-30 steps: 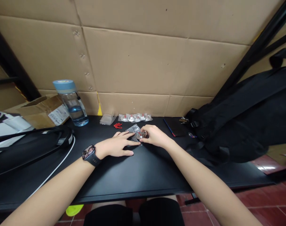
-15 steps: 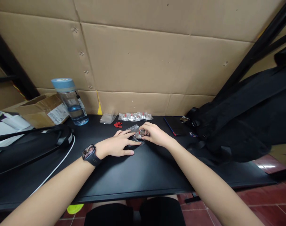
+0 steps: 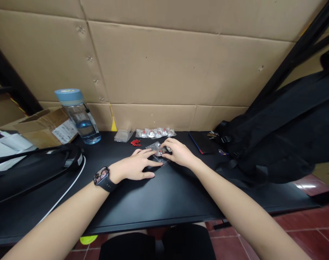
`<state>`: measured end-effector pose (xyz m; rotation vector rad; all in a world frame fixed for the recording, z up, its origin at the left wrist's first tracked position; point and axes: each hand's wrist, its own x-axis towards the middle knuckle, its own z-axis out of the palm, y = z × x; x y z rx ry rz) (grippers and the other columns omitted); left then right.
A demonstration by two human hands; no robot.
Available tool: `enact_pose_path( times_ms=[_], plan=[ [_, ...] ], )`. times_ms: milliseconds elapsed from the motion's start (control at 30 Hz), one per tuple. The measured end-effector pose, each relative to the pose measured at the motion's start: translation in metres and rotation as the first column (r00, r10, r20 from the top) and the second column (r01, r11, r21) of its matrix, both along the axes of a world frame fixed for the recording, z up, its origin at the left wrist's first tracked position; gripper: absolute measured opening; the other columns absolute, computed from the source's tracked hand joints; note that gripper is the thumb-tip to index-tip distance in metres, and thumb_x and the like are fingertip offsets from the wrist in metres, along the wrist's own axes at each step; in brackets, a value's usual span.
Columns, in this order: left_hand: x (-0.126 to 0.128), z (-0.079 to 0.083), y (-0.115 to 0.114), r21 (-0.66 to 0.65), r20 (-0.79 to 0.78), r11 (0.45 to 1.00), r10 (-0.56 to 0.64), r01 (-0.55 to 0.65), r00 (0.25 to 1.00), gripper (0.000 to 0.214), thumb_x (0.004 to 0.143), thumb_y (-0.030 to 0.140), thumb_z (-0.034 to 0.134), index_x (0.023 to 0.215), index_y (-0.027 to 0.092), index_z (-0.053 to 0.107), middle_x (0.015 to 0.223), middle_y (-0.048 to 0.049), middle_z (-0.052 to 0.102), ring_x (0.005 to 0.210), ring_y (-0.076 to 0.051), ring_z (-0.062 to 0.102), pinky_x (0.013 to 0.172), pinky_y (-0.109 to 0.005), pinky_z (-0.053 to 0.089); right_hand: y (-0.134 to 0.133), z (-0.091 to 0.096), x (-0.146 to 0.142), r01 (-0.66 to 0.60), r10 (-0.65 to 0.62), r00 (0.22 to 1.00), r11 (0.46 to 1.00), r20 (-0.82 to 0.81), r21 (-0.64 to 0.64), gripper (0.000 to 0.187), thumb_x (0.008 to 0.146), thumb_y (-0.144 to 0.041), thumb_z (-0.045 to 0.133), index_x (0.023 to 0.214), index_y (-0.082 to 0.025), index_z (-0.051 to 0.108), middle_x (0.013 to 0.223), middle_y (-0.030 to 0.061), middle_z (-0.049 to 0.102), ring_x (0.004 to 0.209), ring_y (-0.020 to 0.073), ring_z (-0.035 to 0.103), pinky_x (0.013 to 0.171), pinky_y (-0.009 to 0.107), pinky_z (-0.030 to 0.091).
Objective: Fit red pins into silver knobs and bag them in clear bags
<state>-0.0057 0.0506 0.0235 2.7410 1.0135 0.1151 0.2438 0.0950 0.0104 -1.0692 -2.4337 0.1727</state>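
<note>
- Clear plastic bag (image 3: 152,145), head view: lies on the black table (image 3: 150,202), mid-scene, between my two hands. Shiny round piece (image 3: 160,152) with a bit of red shows at its right part; whether fully inside the film, I cannot tell.
- My left hand (image 3: 136,166): palm down, fingers spread wide, pinching nothing. Fingertips rest at the bag's left and near edges.
- My right hand (image 3: 178,153): narrow grip, thumb and fingers curled at the piece's right side. Cannot tell if they pinch metal, film or both.
- Risk, slipping: the tabletop looks smooth. If my left fingertips bear too lightly, a push from the right would likely skid the bag leftward.
- Risk, snagging: thin film could fold under the piece's rim, then crumple or tear if I force it.
- Risk, dropping: a smooth round edge offers little purchase; too light a pinch and it may roll out to the right.
- Risk, knocking: row of wrapped pieces (image 3: 156,133) lies on the far side, red cords (image 3: 135,143) far left. Overreaching with either hand might scatter them.
</note>
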Motion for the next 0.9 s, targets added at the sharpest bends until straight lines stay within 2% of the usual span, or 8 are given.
enact_pose_path(
  times_ms=[167, 300, 467, 667, 900],
  plan=[
    [0.001, 0.002, -0.001, 0.021, 0.011, 1.0, -0.021, 0.021, 1.0, 0.051, 0.091, 0.043, 0.068, 0.141, 0.046, 0.058, 0.165, -0.0027, 0.034, 0.153, -0.039, 0.027, 0.119, -0.062, 0.024, 0.001, -0.004, -0.004, 0.038, -0.038, 0.999, 0.997, 0.009, 0.062, 0.028, 0.087, -0.027, 0.077, 0.112, -0.024, 0.066, 0.114, 0.0064, 0.064, 0.106, 0.0236, 0.061, 0.091, 0.036, 0.05],
    [0.001, 0.004, -0.003, 0.02, 0.007, 1.0, 0.006, -0.006, 1.0, 0.054, 0.088, 0.042, 0.071, 0.14, 0.048, 0.057, 0.167, -0.0007, 0.031, 0.154, -0.04, 0.023, 0.119, -0.065, 0.023, 0.001, -0.006, -0.008, 0.062, -0.063, 0.998, 0.993, 0.004, 0.105, 0.031, 0.085, -0.027, 0.078, 0.113, -0.023, 0.065, 0.115, 0.0069, 0.065, 0.107, 0.0244, 0.061, 0.092, 0.037, 0.051],
    [0.002, 0.006, -0.005, -0.003, -0.025, 0.999, 0.032, -0.032, 0.999, 0.054, 0.087, 0.04, 0.071, 0.139, 0.049, 0.058, 0.169, 0.0, 0.026, 0.155, -0.042, 0.018, 0.118, -0.067, 0.024, 0.006, -0.011, -0.014, 0.076, -0.08, 0.997, 0.987, 0.021, 0.144, 0.026, 0.088, -0.026, 0.074, 0.112, -0.023, 0.066, 0.115, 0.0081, 0.065, 0.108, 0.0248, 0.06, 0.093, 0.039, 0.05],
    [0.001, 0.006, -0.005, -0.016, -0.018, 0.999, 0.044, -0.044, 0.999, 0.054, 0.087, 0.039, 0.072, 0.137, 0.051, 0.058, 0.168, 0.0001, 0.027, 0.153, -0.046, 0.019, 0.116, -0.072, 0.022, 0.011, -0.016, -0.02, 0.068, -0.076, 0.996, 0.984, 0.043, 0.165, 0.021, 0.09, -0.024, 0.071, 0.111, -0.022, 0.066, 0.115, 0.008, 0.065, 0.108, 0.0242, 0.059, 0.092, 0.038, 0.05],
    [0.0, 0.013, -0.006, 0.002, -0.061, 0.999, 0.051, -0.051, 0.997, 0.053, 0.083, 0.046, 0.074, 0.135, 0.05, 0.062, 0.167, -0.0011, 0.031, 0.153, -0.048, 0.018, 0.116, -0.07, 0.024, 0.009, -0.016, -0.026, 0.093, -0.105, 0.993, 0.978, 0.056, 0.188, 0.014, 0.092, -0.026, 0.069, 0.106, -0.022, 0.067, 0.112, 0.0079, 0.066, 0.104, 0.0239, 0.059, 0.088, 0.037, 0.05]
  ],
)
